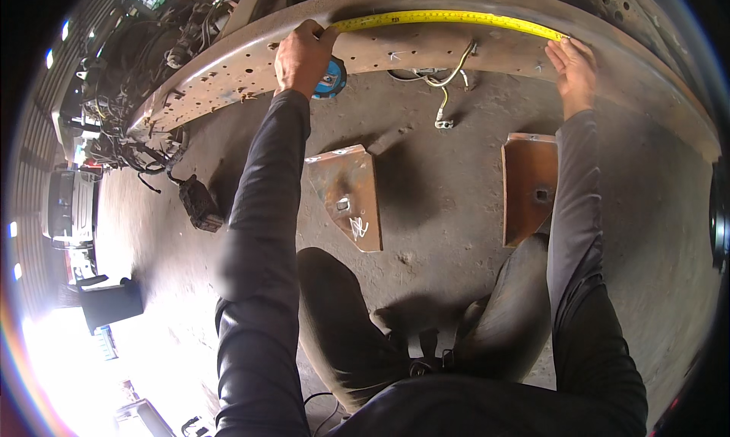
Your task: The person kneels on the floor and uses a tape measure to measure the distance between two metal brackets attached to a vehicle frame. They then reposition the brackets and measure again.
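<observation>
Head view: left hand [304, 57] gripping blue tape case [331, 78] against rusty steel beam [228, 64]. Right hand [574, 68], fingers flat, not gripping, pinning yellow tape [449, 19] end, keeping it stretching taut along beam edge. 2 rusty plates [350, 194] lying on floor below.

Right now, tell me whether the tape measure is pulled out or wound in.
Pulled out: the yellow tape runs along the rusty beam from the left hand to the right hand.
</observation>
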`<state>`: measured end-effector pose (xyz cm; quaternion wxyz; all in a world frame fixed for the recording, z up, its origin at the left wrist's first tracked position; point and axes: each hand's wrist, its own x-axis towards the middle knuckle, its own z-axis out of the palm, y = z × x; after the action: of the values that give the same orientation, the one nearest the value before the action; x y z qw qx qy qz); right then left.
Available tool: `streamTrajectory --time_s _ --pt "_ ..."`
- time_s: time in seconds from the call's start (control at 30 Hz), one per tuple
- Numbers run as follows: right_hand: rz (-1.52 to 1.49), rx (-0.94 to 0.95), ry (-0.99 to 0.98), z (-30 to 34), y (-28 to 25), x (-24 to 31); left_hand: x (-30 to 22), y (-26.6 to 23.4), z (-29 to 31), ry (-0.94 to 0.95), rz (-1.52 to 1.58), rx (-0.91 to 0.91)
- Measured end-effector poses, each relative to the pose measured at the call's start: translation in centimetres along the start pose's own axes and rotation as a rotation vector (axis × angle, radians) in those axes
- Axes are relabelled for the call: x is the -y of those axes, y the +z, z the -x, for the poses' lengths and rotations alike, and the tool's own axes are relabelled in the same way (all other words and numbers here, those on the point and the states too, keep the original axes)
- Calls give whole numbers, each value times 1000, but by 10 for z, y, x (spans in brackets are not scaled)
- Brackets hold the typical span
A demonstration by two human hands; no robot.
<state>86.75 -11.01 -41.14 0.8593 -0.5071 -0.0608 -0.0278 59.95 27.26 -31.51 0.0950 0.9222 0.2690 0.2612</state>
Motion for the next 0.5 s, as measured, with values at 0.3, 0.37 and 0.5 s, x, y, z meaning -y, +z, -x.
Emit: streamTrajectory --time_s 0.3,0.37,0.5 --pt "2 -3 -2 1 0 2 -18 5 -12 -61 -62 -13" --pt "2 3 -5 2 0 3 -21 5 -14 -68 -62 -1" --pt "-14 5 -15 2 1 3 -21 5 -16 -89 -50 13"
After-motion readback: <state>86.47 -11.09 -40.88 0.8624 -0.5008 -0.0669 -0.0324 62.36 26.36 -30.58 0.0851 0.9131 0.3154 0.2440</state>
